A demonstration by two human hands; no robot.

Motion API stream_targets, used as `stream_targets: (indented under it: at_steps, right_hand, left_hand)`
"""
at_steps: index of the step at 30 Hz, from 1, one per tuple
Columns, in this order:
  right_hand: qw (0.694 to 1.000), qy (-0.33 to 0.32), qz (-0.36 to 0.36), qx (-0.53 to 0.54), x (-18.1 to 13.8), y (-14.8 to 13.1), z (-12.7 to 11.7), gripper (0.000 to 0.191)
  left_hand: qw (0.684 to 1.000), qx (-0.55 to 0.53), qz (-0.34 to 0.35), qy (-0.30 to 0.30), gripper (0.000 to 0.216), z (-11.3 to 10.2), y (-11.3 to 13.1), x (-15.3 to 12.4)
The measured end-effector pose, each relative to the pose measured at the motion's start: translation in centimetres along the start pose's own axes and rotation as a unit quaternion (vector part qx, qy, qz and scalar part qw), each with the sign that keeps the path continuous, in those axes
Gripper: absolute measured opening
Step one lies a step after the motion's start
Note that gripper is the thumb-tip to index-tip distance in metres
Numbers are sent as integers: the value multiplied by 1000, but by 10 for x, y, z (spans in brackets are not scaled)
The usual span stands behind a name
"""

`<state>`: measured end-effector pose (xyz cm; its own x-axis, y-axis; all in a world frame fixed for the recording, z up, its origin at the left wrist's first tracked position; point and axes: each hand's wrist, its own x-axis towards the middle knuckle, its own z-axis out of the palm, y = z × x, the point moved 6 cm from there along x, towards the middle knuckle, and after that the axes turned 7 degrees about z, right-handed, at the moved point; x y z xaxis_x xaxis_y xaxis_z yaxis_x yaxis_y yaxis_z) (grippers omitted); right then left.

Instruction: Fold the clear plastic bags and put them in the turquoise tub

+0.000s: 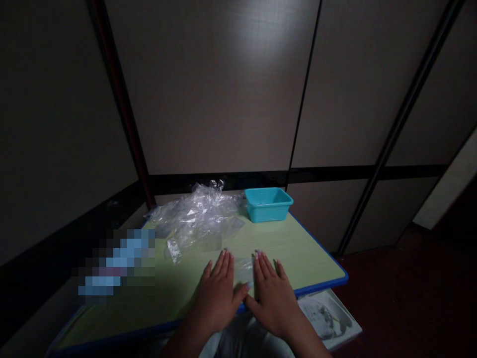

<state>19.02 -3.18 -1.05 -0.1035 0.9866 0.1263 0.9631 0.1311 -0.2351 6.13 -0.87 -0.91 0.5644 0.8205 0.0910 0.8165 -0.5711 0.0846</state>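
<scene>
My left hand (217, 293) lies palm down near the table's front edge, its fingers stretched forward. Beside it on the right, my right hand (271, 294) rests flat in the same way. Between them a small clear plastic bag (244, 269) lies flat on the table, its sides partly hidden by my fingers. My thumbs come close together over its near end. Farther back spreads a crumpled heap of clear plastic bags (199, 211). To the right of the heap stands a turquoise plastic basket (269, 211).
The pale green table (301, 246) has a blue edge. A blurred-out patch with blue in it (122, 261) covers the table's left side. Under the right edge sits a white printed box (330, 318). Dark panelled doors (223, 99) stand close behind the table.
</scene>
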Motion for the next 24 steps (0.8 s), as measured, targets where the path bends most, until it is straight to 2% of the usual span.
stream_targets:
  at_steps: [10,12,17,20,24]
  right_hand:
    - [1000,-3,-1,3,0,0,-1,87]
    - [1000,-4,-3,2,-1,-1,-1,87]
    - [999,-38,-18,-7,1,-3,-7,82]
    - [998,-50,-36,-7,9,2,-13,73]
    - [994,-67,-82,-2,22,15,-21,66]
  left_hand:
    - [998,24,-53,32,76,10,-27,-11]
    - [999,13,-11,34,70,5,-25,-12]
    - [982,-34,182,46,61,-27,-15,-5]
    - [965,-57,253,34,53,-42,-15,6]
    - [944,-85,318,14,50,-47,-12,24]
